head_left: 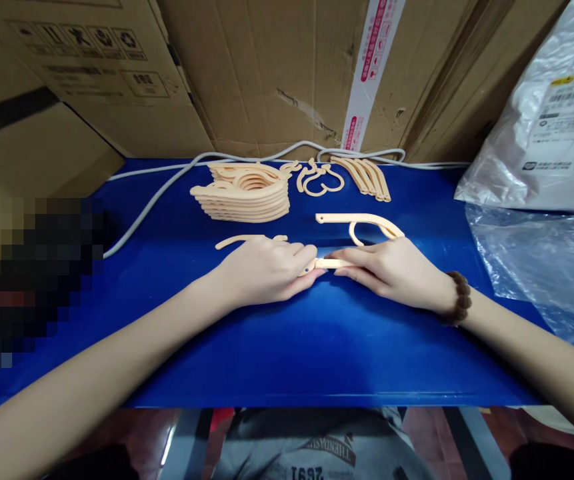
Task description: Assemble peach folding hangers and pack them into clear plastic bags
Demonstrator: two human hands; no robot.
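My left hand (271, 270) pinches one end of a cream plastic folding-hanger part, with its holed tip (309, 269) showing below the fingers. My right hand (387, 270) grips a straight hanger arm (331, 264) between thumb and fingers. The two pieces meet end to end between my hands, but the joint is partly hidden. Behind my left hand a curved cream arm (231, 241) sticks out; I cannot tell if it is held. Just beyond my right hand lies another cream hanger piece (349, 218) with a curved hook, partly covered by that hand.
A stack of folded cream hangers (247, 200) stands at the back of the blue table (277, 360). Right of it lie loose hooks (324, 180) and several curved arms (364, 179). A white cable (151, 207), cardboard boxes (277, 73) and a plastic bag (531, 133) border the space.
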